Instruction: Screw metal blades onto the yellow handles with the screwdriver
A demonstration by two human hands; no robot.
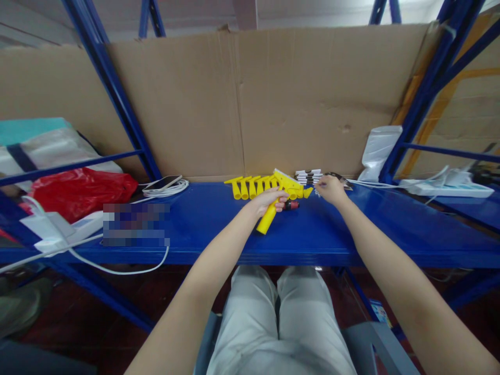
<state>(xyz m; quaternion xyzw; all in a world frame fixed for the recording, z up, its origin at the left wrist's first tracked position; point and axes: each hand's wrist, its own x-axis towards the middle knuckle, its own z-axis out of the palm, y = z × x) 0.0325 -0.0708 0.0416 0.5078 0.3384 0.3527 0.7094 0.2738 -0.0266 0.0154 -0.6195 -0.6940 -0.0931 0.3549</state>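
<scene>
My left hand (272, 202) is wrapped round a yellow T-shaped tool (265, 223) with a thick round handle and a wide flat head; it looks like a scraper. The tool is tilted, its head up and away from me. My right hand (330, 188) is bent with its fingertips together over small pale bits, and what they pinch, if anything, is too small to make out. Left of that hand lies a stack of white-and-black pieces (308, 176). A row of several similar yellow tools (245, 188) stands behind my left hand. A red-and-black object (292, 205) lies beside it.
The blue shelf top (203, 224) backs onto a cardboard sheet (304, 99). At left are a phone (164, 182), a coiled white cable (172, 188) and a red bag (78, 192). A power strip (445, 188) and a white pouch (380, 153) are at right.
</scene>
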